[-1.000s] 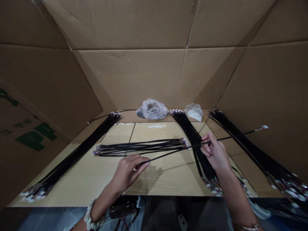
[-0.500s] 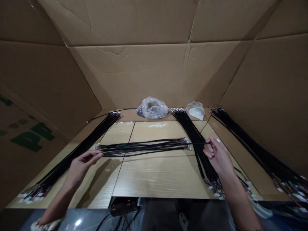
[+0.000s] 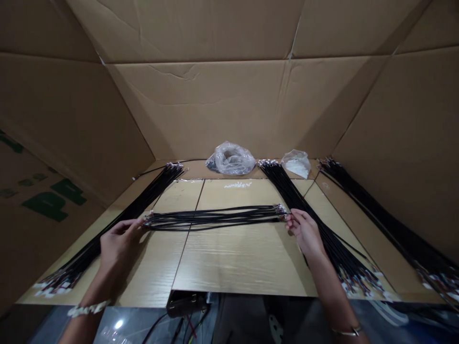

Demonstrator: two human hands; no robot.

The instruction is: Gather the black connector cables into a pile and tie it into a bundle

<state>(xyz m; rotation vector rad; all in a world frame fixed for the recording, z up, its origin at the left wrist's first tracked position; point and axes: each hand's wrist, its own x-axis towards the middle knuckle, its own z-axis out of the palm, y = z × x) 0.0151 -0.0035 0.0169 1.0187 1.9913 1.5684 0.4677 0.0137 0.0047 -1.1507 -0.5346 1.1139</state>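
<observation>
Black cables, a loose flat bunch of them, are lying crosswise on the pale wood-look board, so let's call that the middle of the clock, with 12 pointing away from the person. Both ends have small plugs, too tiny for me to make out properly.

Left hand is at 9 o'clock, thumb and forefinger pinching right at the tip of the bunch. Right hand is at 3, same deal, fingertips pinching at the other end just beside the plugs. Can't tell if it's one and the same cable in both. White chunky bracelet on the left wrist, thin bangle on the right one.

More cable piles around: the left pile slants from about 10 down to 8, the right pile runs from between 1 and 2 to near 4, passing behind the right hand, and the outer pile sits past that, along the cardboard wall. Crumpled clear bag up at 12, smaller bag with white stuff at 2. One lone cable stretches along the back at 10. Dark brown pouch at 7, below the board's edge.
</observation>
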